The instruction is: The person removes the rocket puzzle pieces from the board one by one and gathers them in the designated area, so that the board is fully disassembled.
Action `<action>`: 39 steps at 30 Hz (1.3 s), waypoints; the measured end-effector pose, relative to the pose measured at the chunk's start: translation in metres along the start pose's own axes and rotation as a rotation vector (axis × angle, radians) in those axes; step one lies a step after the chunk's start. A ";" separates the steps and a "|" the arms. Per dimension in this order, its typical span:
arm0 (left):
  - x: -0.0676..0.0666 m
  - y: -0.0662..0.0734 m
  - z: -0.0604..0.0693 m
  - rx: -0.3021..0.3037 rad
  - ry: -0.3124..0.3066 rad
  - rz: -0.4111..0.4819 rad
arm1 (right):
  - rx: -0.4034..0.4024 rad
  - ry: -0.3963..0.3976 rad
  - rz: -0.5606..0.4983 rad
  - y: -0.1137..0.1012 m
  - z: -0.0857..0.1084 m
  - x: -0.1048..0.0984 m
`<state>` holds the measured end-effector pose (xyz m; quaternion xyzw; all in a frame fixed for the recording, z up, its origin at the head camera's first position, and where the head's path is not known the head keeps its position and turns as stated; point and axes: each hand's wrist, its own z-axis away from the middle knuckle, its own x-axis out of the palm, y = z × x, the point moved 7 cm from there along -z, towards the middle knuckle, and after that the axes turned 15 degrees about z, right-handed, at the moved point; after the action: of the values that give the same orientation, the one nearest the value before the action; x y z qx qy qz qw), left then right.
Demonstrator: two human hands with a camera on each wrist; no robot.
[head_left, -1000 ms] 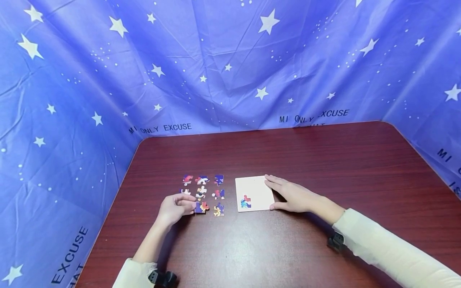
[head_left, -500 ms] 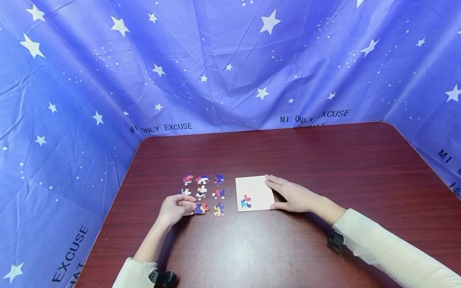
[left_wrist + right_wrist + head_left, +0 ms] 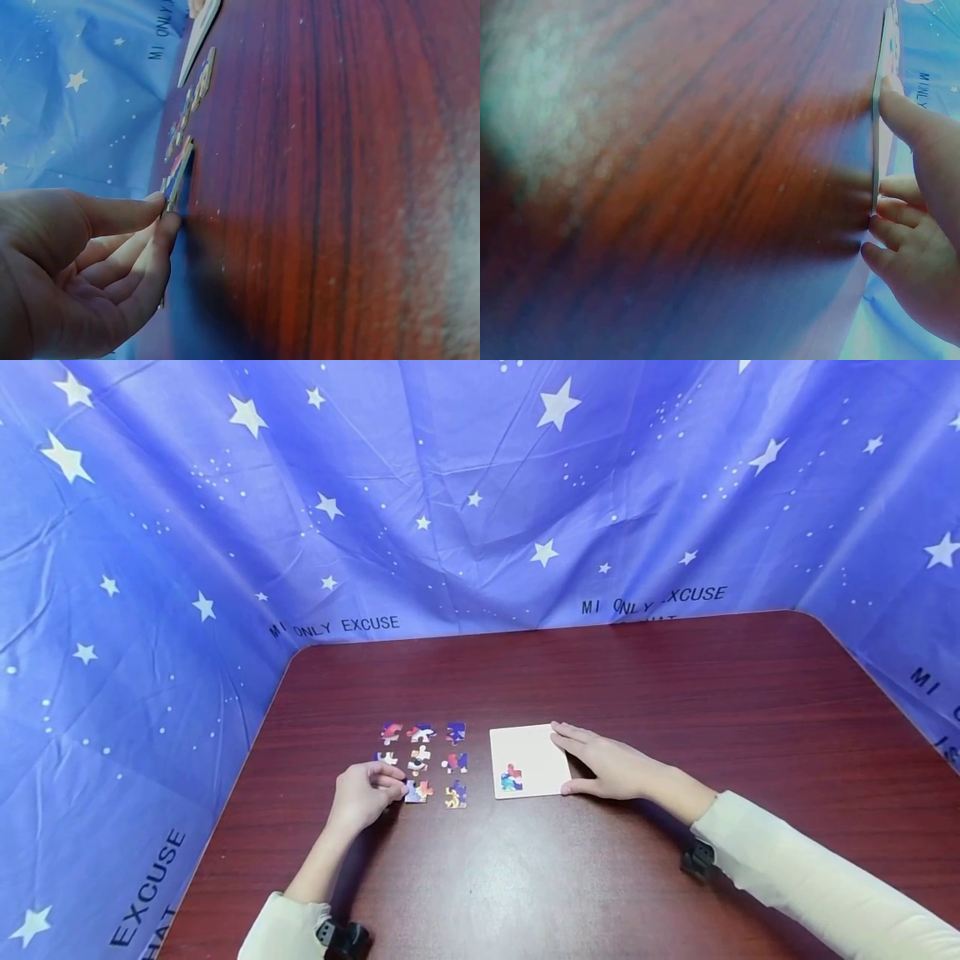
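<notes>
With thumb and fingertips, my left hand (image 3: 363,795) pinches the left edge of a blue, red and yellow jigsaw piece (image 3: 419,792). In the left wrist view the same jigsaw piece (image 3: 178,174) is tilted a little, and a shadow lies under it. A square, pale puzzle board (image 3: 538,756) lies to the right, bearing one colourful jigsaw piece (image 3: 512,778) at its lower left. My right hand (image 3: 611,768) rests along the board's right edge, fingers extended over the far corner and thumb at the near corner.
Several other loose jigsaw pieces (image 3: 455,763) lie in rows left of the board, some close to my left fingers. A reddish-brown table (image 3: 637,685) carries everything. A blue star-patterned curtain (image 3: 480,568) hangs behind its back edge and along the sides.
The pinched jigsaw piece has tilted slightly, and its face now looks paler with glare. Both hands have stayed almost in place, and the board has not moved.
</notes>
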<state>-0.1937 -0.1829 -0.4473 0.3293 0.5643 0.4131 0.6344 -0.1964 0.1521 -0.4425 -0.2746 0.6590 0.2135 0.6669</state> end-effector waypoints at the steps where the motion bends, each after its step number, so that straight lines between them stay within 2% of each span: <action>1: 0.000 0.000 0.000 0.005 0.000 -0.015 | -0.001 -0.001 -0.001 0.000 0.000 0.000; 18: -0.002 0.008 0.002 0.027 0.016 -0.141 | 0.003 0.003 0.001 0.002 0.000 0.002; 39: 0.002 0.008 0.005 0.067 0.047 -0.243 | 0.002 0.013 -0.006 0.002 0.001 0.001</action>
<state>-0.1902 -0.1771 -0.4408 0.2694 0.6284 0.3217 0.6550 -0.1969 0.1536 -0.4440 -0.2774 0.6627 0.2091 0.6635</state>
